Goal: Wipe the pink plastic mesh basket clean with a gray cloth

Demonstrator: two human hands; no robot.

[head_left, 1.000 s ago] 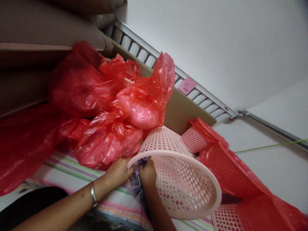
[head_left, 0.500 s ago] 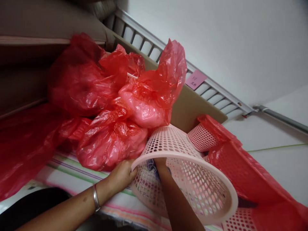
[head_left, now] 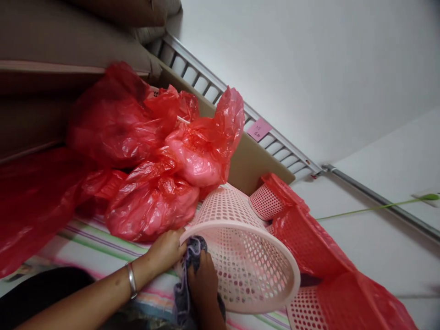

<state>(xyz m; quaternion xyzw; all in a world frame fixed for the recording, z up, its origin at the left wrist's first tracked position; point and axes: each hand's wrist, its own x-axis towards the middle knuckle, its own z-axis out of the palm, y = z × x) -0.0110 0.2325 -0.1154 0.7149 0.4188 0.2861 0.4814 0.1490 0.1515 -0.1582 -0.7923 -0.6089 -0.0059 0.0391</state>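
Observation:
A pink perforated plastic basket (head_left: pixel 227 204) lies tilted on its side, its wide mouth facing me. My left hand (head_left: pixel 167 251), with a silver bangle on the wrist, is closed on the left part of its rim. Near that same stretch of rim, my right hand (head_left: pixel 203 275) is closed on a bunched grey-purple cloth (head_left: pixel 184 293). Part of the cloth hangs below the hand. The fingertips of both hands are partly hidden.
Red plastic bags (head_left: pixel 154 206) with pink contents are heaped at left. More pink baskets (head_left: pixel 305 307), partly wrapped in red plastic (head_left: pixel 309 243), stand at right. A striped cloth (head_left: pixel 130 250) covers the surface. Behind runs a metal rail (head_left: pixel 288 145) with a pink note (head_left: pixel 259 129).
My right hand has come out from inside the basket to its left rim, bringing the cloth along. My left hand still grips the rim. The camera view has shifted slightly.

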